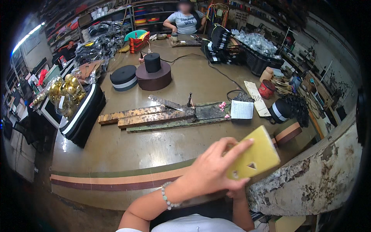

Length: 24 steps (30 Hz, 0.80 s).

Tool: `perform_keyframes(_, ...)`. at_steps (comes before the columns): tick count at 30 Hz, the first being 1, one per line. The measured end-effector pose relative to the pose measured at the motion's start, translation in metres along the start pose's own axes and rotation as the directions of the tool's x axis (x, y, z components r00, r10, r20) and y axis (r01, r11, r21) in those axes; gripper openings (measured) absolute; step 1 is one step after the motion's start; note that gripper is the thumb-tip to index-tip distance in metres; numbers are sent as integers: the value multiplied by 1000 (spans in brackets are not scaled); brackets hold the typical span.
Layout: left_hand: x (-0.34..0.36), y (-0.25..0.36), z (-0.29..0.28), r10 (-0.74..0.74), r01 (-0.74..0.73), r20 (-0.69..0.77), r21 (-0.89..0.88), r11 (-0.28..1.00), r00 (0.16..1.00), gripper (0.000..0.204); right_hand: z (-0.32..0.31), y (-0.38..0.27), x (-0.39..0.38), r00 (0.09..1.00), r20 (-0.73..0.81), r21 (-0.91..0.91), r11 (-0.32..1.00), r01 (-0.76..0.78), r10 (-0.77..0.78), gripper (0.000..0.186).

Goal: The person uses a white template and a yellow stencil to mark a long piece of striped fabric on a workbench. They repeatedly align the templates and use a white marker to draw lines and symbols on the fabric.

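Note:
My left hand (214, 164), with a beaded bracelet on its wrist, reaches to the right across my body. Its thumb and fingers grip a flat yellow rectangular piece (259, 149) that has a dark triangular mark and a small pale spot near one end. Under it, close to my body, is my right hand (235, 192); most of its fingers are hidden behind the left hand. A long striped webbing strap (116, 181) in green, tan and maroon lies along the table's near edge. It passes behind my left arm, towards a striped roll (288, 133) on the right.
A wood and metal jig (154, 116) with an upright pin lies mid-table beside a written paper sheet (242, 110). Webbing rolls (154, 79) stand behind it. Black webbing (85, 116) is stacked at left, a black crate (262, 63) at right. Across the table sits a person (184, 21).

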<state>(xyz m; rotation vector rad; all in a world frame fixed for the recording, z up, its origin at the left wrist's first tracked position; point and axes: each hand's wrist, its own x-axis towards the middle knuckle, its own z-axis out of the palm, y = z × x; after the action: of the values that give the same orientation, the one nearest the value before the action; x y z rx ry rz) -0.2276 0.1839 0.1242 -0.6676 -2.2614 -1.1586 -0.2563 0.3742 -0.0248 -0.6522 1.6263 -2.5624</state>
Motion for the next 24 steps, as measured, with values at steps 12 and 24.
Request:
perform_keyframes(12, -57, -76, 48, -543, 419, 94, 533, 735, 834, 117, -12, -66, 44, 974, 100, -767, 608, 205, -203, 72)
perform_keyframes(24, -52, -90, 35, -536, 485, 175, 262, 834, 826, 44, -59, -66, 60, 933, -111, -990, 121, -73, -343, 70)
